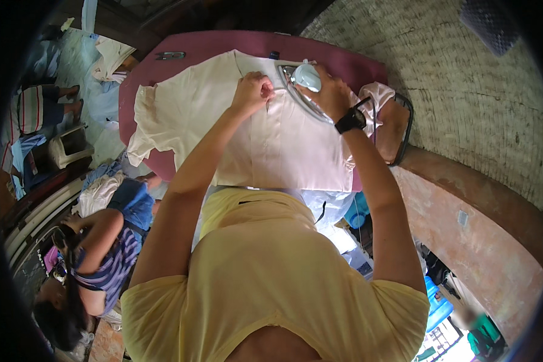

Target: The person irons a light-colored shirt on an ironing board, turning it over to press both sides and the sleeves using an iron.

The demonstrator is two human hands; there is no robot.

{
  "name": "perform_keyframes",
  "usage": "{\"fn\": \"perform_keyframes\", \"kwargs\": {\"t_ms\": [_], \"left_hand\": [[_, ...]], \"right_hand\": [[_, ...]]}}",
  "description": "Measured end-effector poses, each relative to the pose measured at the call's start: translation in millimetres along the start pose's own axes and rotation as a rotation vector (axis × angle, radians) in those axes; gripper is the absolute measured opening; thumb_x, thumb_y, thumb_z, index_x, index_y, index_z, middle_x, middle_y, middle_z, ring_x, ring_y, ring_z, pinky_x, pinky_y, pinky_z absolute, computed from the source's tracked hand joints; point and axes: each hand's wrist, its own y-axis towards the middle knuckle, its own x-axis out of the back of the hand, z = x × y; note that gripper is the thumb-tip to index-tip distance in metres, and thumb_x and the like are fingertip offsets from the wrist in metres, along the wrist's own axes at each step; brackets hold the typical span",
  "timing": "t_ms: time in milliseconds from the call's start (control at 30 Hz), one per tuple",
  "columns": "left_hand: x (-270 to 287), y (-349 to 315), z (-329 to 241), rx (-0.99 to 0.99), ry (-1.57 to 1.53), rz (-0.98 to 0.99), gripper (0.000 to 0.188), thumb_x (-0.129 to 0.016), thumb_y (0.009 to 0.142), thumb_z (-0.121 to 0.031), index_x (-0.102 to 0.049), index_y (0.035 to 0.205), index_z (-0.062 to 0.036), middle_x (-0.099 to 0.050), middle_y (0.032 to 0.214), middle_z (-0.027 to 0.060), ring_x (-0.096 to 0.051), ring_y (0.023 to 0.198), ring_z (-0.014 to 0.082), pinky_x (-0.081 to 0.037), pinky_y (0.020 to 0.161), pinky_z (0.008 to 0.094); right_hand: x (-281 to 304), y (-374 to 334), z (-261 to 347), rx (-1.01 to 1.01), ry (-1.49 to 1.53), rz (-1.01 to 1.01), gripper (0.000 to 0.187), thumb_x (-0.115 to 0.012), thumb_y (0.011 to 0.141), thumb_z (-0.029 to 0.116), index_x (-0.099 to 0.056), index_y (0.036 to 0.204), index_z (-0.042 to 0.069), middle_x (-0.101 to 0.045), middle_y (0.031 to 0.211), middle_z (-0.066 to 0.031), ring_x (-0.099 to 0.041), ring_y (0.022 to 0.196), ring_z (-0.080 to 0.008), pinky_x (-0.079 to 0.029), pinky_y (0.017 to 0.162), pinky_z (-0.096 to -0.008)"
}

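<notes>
A pale cream blouse lies spread out over a maroon ironing board, its short gathered sleeves out to both sides. My right hand is wrapped round the handle of a clothes iron with a light blue top. The iron's metal soleplate sits on the right part of the blouse. My left hand is closed, fingertips pinching the blouse fabric near its middle, just left of the iron. On the board's far left lies a pair of thread snips.
A black metal frame with a brown panel juts from the board's right end. Beyond it runs a curved ledge before a woven wall. At lower left sits a person in a striped top; another person's legs show farther left.
</notes>
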Motion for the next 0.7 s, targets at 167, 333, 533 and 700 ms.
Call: {"fn": "perform_keyframes", "kwargs": {"t_ms": [167, 333, 533, 700], "left_hand": [[1.6, -1.4, 5.9, -0.127, 0.059, -0.078, 0.009, -0.071, 0.070, -0.005, -0.066, 0.077, -0.0058, -0.063, 0.078, 0.0074, -0.061, 0.077, 0.0251, -0.050, 0.070, 0.0374], [29.8, -9.4, 15.1, -0.102, -0.192, -0.249, 0.022, -0.061, 0.073, 0.008, -0.064, 0.090, -0.0064, -0.060, 0.083, 0.0112, -0.058, 0.080, 0.0307, -0.048, 0.070, 0.0412], [25.4, -56.2, 1.7, -0.127, 0.216, -0.305, 0.025, -0.067, 0.079, -0.003, -0.064, 0.102, -0.0124, -0.059, 0.096, 0.0053, -0.055, 0.094, 0.0264, -0.046, 0.082, 0.0407], [21.0, -62.0, 2.8, -0.219, 0.281, -0.280, 0.020, -0.069, 0.079, -0.011, -0.066, 0.099, -0.0139, -0.061, 0.103, 0.0073, -0.054, 0.098, 0.0295, -0.044, 0.083, 0.0433]], "right_hand": [[-6.3, -1.7, 10.5, -0.003, -0.037, -0.013, 0.059, -0.070, 0.076, 0.055, -0.056, 0.118, 0.016, -0.067, 0.072, -0.0163, -0.068, 0.069, -0.0370, -0.055, 0.060, -0.0473], [24.7, 2.5, 10.8, 0.027, 0.211, -0.008, 0.057, -0.079, 0.073, 0.045, -0.061, 0.115, 0.012, -0.070, 0.085, -0.0172, -0.068, 0.079, -0.0364, -0.055, 0.066, -0.0436], [4.8, -19.3, 11.5, 0.157, 0.029, 0.032, 0.061, -0.077, 0.072, 0.049, -0.058, 0.120, 0.017, -0.067, 0.073, -0.0180, -0.068, 0.070, -0.0354, -0.055, 0.061, -0.0454], [-0.3, -11.2, 9.6, 0.153, 0.122, 0.070, 0.060, -0.077, 0.072, 0.049, -0.057, 0.120, 0.018, -0.067, 0.076, -0.0204, -0.068, 0.073, -0.0382, -0.054, 0.064, -0.0476]]}}
